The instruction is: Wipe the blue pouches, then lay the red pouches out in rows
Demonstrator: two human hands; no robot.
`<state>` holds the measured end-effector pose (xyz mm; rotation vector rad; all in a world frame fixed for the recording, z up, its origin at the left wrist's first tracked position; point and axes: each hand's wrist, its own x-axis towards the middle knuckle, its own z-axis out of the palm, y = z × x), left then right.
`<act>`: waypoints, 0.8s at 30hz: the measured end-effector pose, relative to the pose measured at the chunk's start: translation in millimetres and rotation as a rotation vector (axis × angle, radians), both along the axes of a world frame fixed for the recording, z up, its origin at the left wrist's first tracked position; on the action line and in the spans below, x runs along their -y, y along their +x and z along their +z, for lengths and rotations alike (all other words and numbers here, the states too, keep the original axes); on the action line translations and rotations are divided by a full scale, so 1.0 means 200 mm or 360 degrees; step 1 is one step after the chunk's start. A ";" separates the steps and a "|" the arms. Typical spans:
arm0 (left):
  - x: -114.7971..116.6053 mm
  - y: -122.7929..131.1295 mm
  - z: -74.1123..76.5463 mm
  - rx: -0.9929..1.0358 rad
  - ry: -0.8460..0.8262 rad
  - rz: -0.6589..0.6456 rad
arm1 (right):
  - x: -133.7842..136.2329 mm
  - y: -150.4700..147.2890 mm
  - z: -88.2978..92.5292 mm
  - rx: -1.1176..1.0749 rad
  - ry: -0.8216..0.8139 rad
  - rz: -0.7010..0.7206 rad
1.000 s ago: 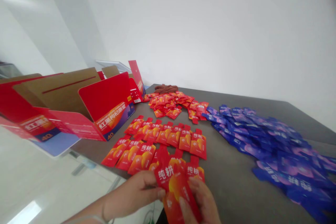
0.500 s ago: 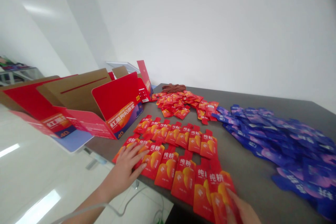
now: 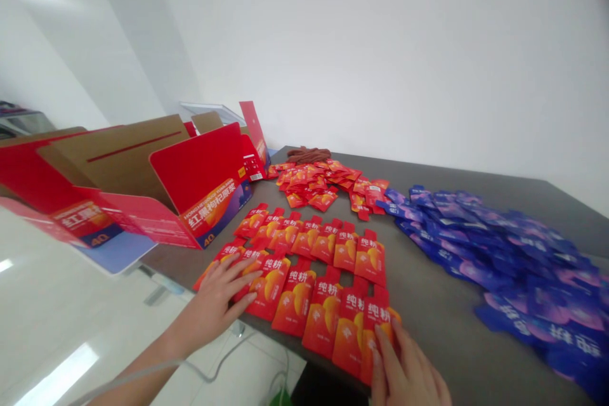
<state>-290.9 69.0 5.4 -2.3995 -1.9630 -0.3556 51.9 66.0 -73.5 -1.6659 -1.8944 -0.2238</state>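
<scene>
Two rows of red-orange sachets lie face up on the dark table [image 3: 413, 295], the front row overlapping near its edge. My left hand [image 3: 216, 295] rests with spread fingers on the leftmost sachets [image 3: 247, 260] of the front row. At the right end of that row, my right hand [image 3: 404, 365] touches the last sachet [image 3: 373, 336] with its fingertips, fingers slightly bent and apart. Behind the rows is a loose heap of red sachets [image 3: 309, 181]. A large pile of blue-purple sachets [image 3: 490, 247] spreads over the table's right side.
Open red cardboard boxes [image 3: 204, 177] with brown insides stand at the left. A brown coiled cord [image 3: 308, 155] lies at the far end of the table. A grey cable [image 3: 204, 375] passes near my left forearm, and a white wall [image 3: 380, 57] rises behind.
The view has shifted a little. My right hand has moved left and forward with the rightmost front sachet, which now lies closer over its neighbour. My left hand stays on the left sachets.
</scene>
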 end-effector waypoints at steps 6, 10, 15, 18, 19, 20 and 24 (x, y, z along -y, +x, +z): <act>-0.01 -0.03 -0.01 -0.0059 0.0040 -0.0040 | -0.02 -0.07 0.07 0.0081 0.0105 0.0071; 0.00 -0.04 -0.01 -0.0069 0.0008 -0.0032 | -0.02 -0.07 0.08 0.0077 0.0141 0.0103; 0.01 0.02 0.03 -0.0095 0.0014 0.0015 | -0.02 -0.06 0.08 0.0062 0.0079 0.0101; 0.01 0.10 0.07 -0.0050 0.0022 -0.0121 | -0.01 -0.07 0.09 0.0110 0.0039 0.0114; 0.01 0.14 0.07 -0.0022 -0.0017 -0.0208 | -0.01 -0.07 0.10 0.0144 0.0034 0.0134; 0.01 0.17 0.08 0.0010 -0.0079 -0.0315 | -0.01 -0.07 0.10 0.0185 0.0037 0.0160; -0.01 0.25 0.06 0.0105 -0.0343 -0.0632 | -0.01 -0.09 0.11 0.0366 0.0069 0.0223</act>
